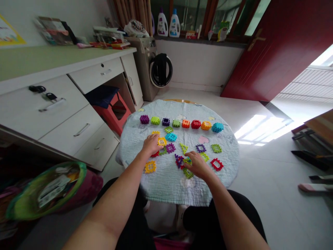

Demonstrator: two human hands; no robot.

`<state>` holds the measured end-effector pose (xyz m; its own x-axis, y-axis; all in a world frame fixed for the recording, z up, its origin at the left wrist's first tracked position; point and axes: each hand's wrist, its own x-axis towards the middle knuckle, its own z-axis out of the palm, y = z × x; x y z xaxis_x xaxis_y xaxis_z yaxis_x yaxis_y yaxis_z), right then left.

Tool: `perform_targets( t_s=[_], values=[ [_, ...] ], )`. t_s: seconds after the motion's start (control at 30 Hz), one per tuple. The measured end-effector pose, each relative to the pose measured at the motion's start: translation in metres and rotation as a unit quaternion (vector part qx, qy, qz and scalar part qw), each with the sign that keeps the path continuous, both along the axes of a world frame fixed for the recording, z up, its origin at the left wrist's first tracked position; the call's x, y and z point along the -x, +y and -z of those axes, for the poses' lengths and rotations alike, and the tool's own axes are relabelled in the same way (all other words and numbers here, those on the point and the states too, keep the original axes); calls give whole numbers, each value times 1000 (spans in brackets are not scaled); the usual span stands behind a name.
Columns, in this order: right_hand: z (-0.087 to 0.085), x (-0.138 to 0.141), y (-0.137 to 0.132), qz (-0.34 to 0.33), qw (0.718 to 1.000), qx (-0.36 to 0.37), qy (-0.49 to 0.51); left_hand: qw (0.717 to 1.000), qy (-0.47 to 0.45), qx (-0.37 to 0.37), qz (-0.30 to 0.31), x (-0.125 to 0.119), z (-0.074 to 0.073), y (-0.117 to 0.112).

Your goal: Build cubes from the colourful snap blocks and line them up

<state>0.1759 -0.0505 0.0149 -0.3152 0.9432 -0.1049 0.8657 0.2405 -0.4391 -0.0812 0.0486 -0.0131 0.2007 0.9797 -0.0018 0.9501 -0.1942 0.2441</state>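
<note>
My left hand (150, 145) lies over the left part of a loose pile of plastic building pieces, its fingertips at the edge of a yellow window-shaped piece (162, 141). A red piece (155, 154) shows partly beneath that hand. A blue piece (171, 137) and a purple piece (170, 148) lie just beyond. My right hand (197, 164) reaches over a second group, thumb and fingers apart. Beside its fingertips are a purple triangle (179, 160) and a green piece (188, 173). A lime triangle (184, 148) lies ahead of it. Both hands appear open; some fingertips are hard to make out.
A row of several assembled blocks, among them a red block (196, 124), crosses the far side of the cloth-covered round table (166, 187). Loose pieces, such as a red square frame (216, 164), lie at right. A basket (83, 173) stands on the floor at left.
</note>
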Motion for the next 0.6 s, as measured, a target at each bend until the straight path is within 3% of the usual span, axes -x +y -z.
perform_targets(
  t_s=[0.1,0.33,0.6],
  values=[
    [7,-1,4,5,1000,-1,6,1000,9,8,11,-9,1,-1],
    [13,-5,6,9,999,-14,35,995,-23,1,100,-32,-2,-14],
    [16,6,13,45,994,-43,86,989,-65,-22,133,-45,-13,-28]
  ],
)
